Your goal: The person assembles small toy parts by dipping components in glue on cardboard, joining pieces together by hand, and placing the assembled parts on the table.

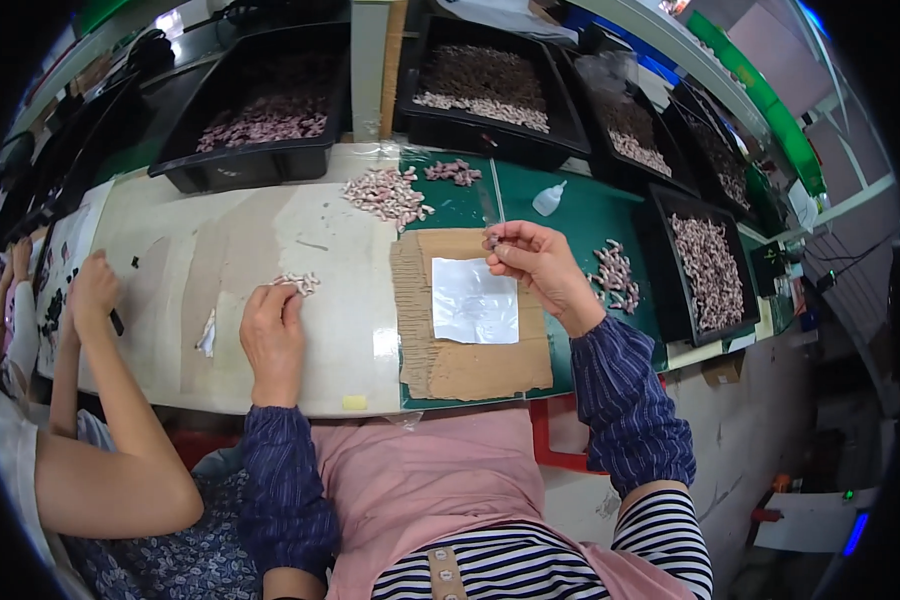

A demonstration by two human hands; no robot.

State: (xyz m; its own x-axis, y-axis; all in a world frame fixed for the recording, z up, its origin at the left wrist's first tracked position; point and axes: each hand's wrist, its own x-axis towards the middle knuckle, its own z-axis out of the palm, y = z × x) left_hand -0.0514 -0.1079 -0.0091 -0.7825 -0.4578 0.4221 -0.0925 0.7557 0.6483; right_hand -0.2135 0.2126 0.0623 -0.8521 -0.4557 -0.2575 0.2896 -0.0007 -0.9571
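My right hand (545, 270) is raised above the far right corner of a brown cardboard sheet (515, 370). Thumb and forefinger pinch a small dark piece (493, 242), whose kind is too small to tell. A shiny white square sheet (475, 302) lies on the cardboard below. My left hand (272, 335) rests on the pale table top with its fingers bent together, at a small group of whitish-pink pieces (305, 284); what its fingertips hold, if anything, is hidden. Beyond the cardboard lie a heap of whitish-pink pieces (385, 195) and a smaller purplish heap (454, 173).
Black bins of small pieces (240, 165) (490, 135) line the back; another bin (705, 270) stands right, beside loose pieces (615, 278). A white squeeze bottle (548, 198) lies on the green mat (595, 205). Another person's arm (130, 420) works at left.
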